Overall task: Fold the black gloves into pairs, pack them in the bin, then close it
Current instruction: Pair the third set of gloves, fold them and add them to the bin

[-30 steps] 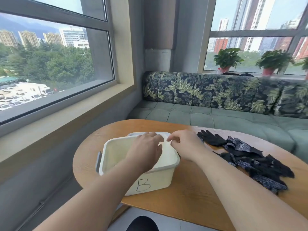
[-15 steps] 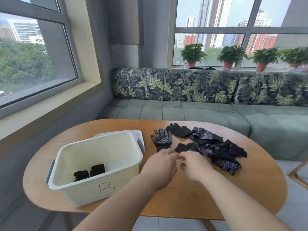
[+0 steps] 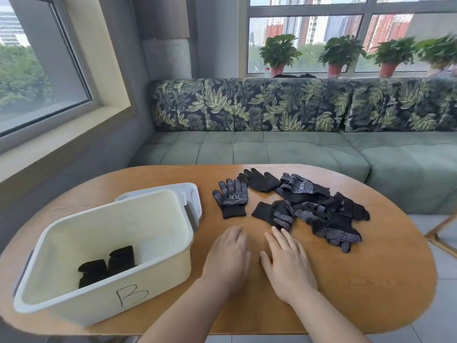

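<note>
Sitting at far left on the tabletop [image 3: 371, 305]: the bin [image 3: 49, 243], cream plastic, marked "B" on its near wall, open. Two folded pairs [image 3: 106, 266], dark and compact, lie side by side on its floor toward the near left corner. The lid [image 3: 191, 194] lies flat behind the bin, partly hidden by its far rim.

Centre: the left hand [image 3: 228, 256] and the right hand [image 3: 286, 263] both rest palm down on bare wood, fingers loosely spread, holding nothing. They are just beside each other and not touching. The right hand's fingertips [image 3: 275, 231] come close to the near edge of the heap; whether they touch cloth I cannot tell.

Beyond the left hand: a single glove [image 3: 231, 198] laid flat, dotted palm up, cuff toward the person, apart from the rest.

Right of centre: the loose heap of gloves [image 3: 319, 206], overlapping and tangled, some dotted side up, some plain black.

Handling, as judged: knit fabric, light and limp, no stiffness to speak of; it will sag and drag neighbours along if lifted from the middle. The rubbery dots likely cling to each other and to the wood. Best hold is a pinch at the ribbed cuff [image 3: 262, 210] nearest the right hand, drawing one glove clear of the tangle, then matching it cuff to cuff on the flat single before folding.
</note>
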